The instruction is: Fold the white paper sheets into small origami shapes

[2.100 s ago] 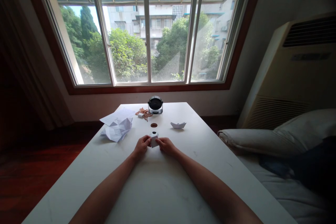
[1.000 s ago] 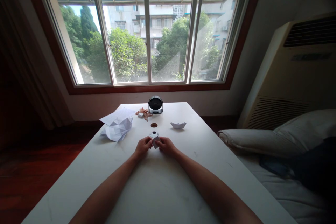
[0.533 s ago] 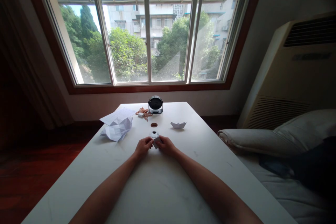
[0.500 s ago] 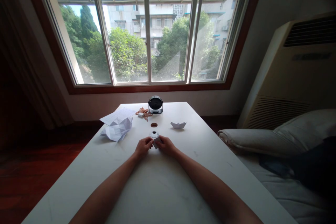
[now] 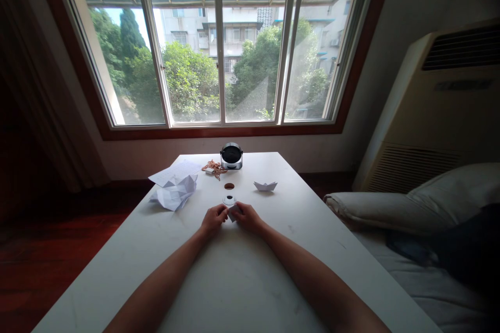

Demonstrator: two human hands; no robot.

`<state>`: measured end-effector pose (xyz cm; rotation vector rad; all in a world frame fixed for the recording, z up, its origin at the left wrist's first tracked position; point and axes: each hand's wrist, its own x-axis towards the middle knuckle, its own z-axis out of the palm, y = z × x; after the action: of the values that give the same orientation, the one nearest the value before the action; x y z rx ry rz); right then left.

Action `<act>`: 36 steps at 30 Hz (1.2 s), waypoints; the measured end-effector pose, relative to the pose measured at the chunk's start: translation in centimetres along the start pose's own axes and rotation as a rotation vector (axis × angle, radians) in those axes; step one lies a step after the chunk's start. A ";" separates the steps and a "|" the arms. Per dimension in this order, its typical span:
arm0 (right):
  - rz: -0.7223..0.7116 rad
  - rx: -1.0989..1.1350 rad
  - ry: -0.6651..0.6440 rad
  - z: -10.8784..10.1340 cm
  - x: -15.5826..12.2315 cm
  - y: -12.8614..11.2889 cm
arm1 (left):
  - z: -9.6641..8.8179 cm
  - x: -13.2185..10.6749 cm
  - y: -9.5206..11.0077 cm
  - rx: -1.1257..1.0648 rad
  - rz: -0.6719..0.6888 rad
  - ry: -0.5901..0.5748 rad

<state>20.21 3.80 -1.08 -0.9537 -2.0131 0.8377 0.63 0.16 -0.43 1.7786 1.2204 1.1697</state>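
Observation:
A small piece of folded paper (image 5: 233,214), greyish in the shade, is held between my two hands above the white table (image 5: 230,276). My right hand (image 5: 248,216) pinches its right side. My left hand (image 5: 214,218) is closed at the left edge, its fingertips close together on the paper. Just beyond my fingers lies a round clear-rimmed cover with a dark centre (image 5: 229,200). A folded paper boat (image 5: 265,186) sits to the right, apart from both hands.
Crumpled, creased paper (image 5: 175,192) and a flat sheet (image 5: 172,171) lie on the left. Toward the far edge are a coiled orange cord (image 5: 216,167) and a round black device on a stand (image 5: 232,156). A hole (image 5: 229,186) pierces the tabletop. A sofa (image 5: 375,205) flanks the right.

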 end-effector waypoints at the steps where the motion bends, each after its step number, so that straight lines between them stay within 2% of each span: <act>1: 0.000 0.003 0.004 0.0 0.0 0.1 | 0.0 0.0 0.0 0.006 0.003 0.005; 6: -0.006 0.001 0.033 -0.1 0.1 0.3 | -0.2 0.0 0.1 0.056 0.007 0.039; 18: 0.016 0.030 0.020 -0.2 0.0 -0.4 | -0.3 -0.2 0.4 0.163 0.021 0.001; 36: -0.032 -0.039 0.029 -0.1 0.2 0.3 | -0.2 0.0 0.1 0.143 0.023 0.010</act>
<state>20.34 4.10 -1.16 -0.9478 -2.0207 0.7659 0.43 0.08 -0.24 1.8975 1.3211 1.1304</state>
